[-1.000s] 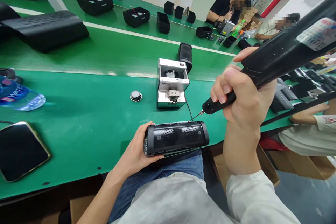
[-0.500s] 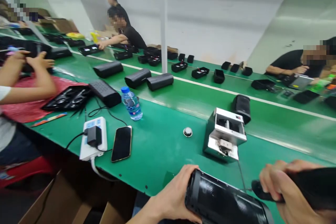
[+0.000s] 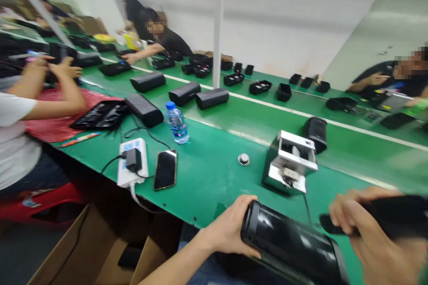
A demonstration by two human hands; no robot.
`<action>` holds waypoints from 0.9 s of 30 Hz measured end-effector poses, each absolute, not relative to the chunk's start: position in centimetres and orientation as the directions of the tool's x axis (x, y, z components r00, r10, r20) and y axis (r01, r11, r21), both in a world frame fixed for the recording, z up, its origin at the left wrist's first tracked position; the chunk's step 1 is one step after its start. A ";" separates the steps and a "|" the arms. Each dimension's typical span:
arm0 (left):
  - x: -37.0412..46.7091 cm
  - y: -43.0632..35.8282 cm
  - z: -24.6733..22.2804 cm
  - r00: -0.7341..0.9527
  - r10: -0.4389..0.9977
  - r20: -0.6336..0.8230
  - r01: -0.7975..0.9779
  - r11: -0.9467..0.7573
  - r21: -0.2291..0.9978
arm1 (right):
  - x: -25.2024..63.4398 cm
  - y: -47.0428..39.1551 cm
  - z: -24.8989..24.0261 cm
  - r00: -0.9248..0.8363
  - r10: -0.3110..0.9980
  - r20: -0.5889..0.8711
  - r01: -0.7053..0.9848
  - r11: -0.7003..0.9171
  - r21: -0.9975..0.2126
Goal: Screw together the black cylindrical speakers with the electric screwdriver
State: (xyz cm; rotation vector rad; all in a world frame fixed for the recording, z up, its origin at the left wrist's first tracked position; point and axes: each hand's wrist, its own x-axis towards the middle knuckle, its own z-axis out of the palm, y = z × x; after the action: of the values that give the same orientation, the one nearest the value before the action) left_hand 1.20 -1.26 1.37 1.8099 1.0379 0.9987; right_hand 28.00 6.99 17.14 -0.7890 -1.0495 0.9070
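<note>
My left hand is closed around the left end of a black, rounded, oblong speaker with a glossy front. The speaker is held tilted at the table's near edge, its right end lower. To the right of it, my right hand is wrapped round a dark object with a narrow rounded end poking out to the left. Blur hides what kind of object that is. Just beyond the speaker stands a silver and black machine, and left of this lies a small round silver piece.
A water bottle, a phone and a white power strip with cables occupy the green table. Black housings line the far strip. Co-workers sit at left and opposite. An open carton stands below the edge.
The view has shifted, so the table things appear farther right and slightly higher. The speaker has turned a little in my left hand; my right hand keeps its hold on the dark object.
</note>
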 end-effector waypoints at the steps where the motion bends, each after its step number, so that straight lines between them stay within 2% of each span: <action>1: 1.2 -1.5 1.6 0.345 0.910 0.230 0.280 -0.333 0.900 | 27.4 6.6 18.6 0.122 0.925 0.360 -0.106 0.373 -0.922; 5: 1.0 -1.6 1.7 0.334 0.923 0.189 0.338 -0.305 0.890 | 26.4 7.1 23.2 0.033 0.856 0.515 -0.143 0.514 -0.846; 8: 0.8 -1.4 1.5 0.348 0.922 0.171 0.365 -0.301 0.881 | 25.6 8.7 24.9 0.132 0.747 0.652 -0.131 0.665 -0.735; 11: 0.8 -1.6 1.6 0.351 0.921 0.168 0.381 -0.304 0.873 | 23.8 10.8 24.9 0.237 0.659 0.714 -0.075 0.745 -0.663; 14: 0.8 -1.7 1.6 0.339 0.926 0.166 0.397 -0.301 0.867 | 22.2 13.0 23.6 0.225 0.635 0.739 -0.044 0.764 -0.644; 19: 0.8 -1.7 1.7 0.335 0.932 0.142 0.409 -0.279 0.869 | 21.5 14.9 21.8 0.213 0.677 0.705 -0.015 0.724 -0.690; 27: 0.8 -1.7 1.9 0.325 0.933 0.154 0.413 -0.287 0.864 | 21.4 15.7 21.5 0.206 0.686 0.698 0.037 0.708 -0.706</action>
State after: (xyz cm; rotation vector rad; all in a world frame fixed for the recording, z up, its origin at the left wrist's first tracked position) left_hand 0.81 -1.65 1.86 1.8510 1.1920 0.8905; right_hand 21.43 15.66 21.50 -0.6816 -1.3027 0.5038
